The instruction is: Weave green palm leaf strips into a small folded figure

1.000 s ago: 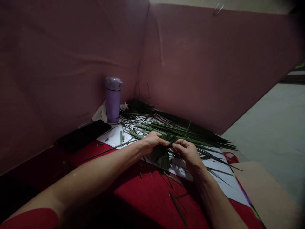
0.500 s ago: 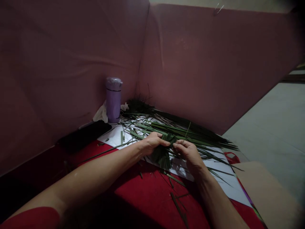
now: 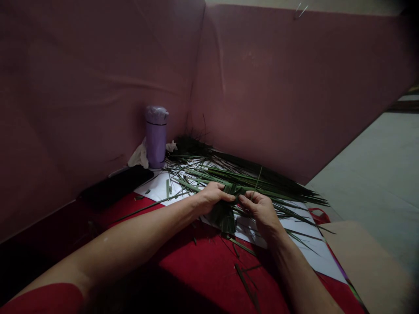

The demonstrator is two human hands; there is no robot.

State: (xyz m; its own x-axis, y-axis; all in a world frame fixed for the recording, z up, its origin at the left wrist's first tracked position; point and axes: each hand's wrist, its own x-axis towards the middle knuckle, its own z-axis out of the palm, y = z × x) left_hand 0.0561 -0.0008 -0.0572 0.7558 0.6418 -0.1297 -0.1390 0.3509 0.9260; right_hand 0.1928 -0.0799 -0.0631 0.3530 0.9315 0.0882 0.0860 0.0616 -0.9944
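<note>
A dark green piece of folded or woven leaf strips (image 3: 225,217) is held between my two hands, its wider part hanging below them. My left hand (image 3: 214,195) is closed on its left side, thumb lying across the strips. On the right edge, my right hand (image 3: 258,208) pinches with thumb and forefinger, closed on the same leaf piece. How the strips cross under the fingers is too dark to make out. Behind and beneath the hands, long narrow green leaves (image 3: 235,175) lie spread over a white sheet (image 3: 322,257).
A purple flask (image 3: 156,141) with a wrapped top stands at the back left beside crumpled white tissue (image 3: 139,156). Left of it lies a dark flat object (image 3: 118,185). Leaf scraps (image 3: 244,283) litter the red cloth (image 3: 190,270). Pink panels (image 3: 262,87) rise behind.
Both hands stay almost in place, shifting very slightly right with the leaf piece. My right thumb and forefinger have moved a little on its edge.
</note>
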